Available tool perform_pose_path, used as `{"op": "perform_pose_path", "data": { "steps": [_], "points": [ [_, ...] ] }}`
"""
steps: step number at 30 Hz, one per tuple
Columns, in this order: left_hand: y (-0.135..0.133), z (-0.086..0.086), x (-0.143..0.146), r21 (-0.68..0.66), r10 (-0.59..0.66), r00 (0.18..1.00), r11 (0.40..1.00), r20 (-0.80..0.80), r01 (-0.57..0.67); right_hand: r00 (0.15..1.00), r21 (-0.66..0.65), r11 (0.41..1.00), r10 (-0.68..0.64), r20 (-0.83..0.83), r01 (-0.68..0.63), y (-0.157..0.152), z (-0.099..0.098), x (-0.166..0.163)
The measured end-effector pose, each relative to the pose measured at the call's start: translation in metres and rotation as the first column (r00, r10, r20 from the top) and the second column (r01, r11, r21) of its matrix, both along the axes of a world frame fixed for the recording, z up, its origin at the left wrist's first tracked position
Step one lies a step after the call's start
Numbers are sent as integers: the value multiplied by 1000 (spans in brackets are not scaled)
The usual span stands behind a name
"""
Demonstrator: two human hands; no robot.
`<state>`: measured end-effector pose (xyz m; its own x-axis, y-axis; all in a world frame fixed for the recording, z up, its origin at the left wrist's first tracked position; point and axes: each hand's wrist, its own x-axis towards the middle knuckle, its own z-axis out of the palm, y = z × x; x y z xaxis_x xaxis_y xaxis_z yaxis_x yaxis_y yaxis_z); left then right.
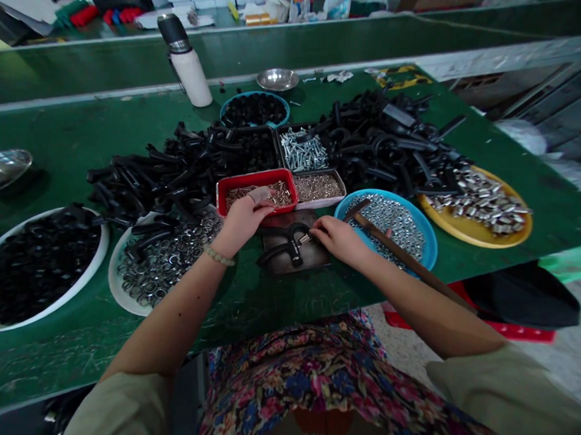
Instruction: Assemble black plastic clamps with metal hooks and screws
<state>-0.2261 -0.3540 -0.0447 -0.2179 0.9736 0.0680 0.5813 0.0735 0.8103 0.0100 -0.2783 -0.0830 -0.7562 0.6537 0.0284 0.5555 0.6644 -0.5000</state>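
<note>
My left hand [248, 218] reaches over a red tray [221, 205] of thin copper-coloured pins [282, 193], thumb and fingers drawn together at its edge. Whatever lies between those fingertips is too small to make out. In front of it, a black plastic clamp-like part [288, 242] lies on a flat metal plate [278, 265]. A small silver spring [304, 239] sits by the part's right side. My right hand [340, 238] is closed in a pinch at the spring's right end, close to the black part.
A hammer [395, 247] rests across a blue bowl [432, 235] of small metal pieces. Around are a yellow tray [506, 240] of metal sleeves, a white tray [128, 306] of rings, screws [303, 151], heaps of black parts [145, 177], and a white thermos [196, 79].
</note>
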Motion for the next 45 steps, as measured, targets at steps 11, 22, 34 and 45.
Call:
{"op": "perform_pose_path", "data": {
  "steps": [11,22,34,45],
  "points": [
    [-53,-25,54,-134,-315,767,947,-558,292,937,357,895,157,311,-268,-13,-1,-3],
    [-50,-32,42,22,-78,993,997,-92,80,998,345,939,-31,50,12,2,2,58],
    [-33,-40,47,-17,-37,977,999,-208,34,958,430,901,-177,224,66,11,-3,90],
    [-41,-35,44,-57,-238,788,966,-568,251,837,408,883,-395,380,232,21,0,91]
  ]
}}
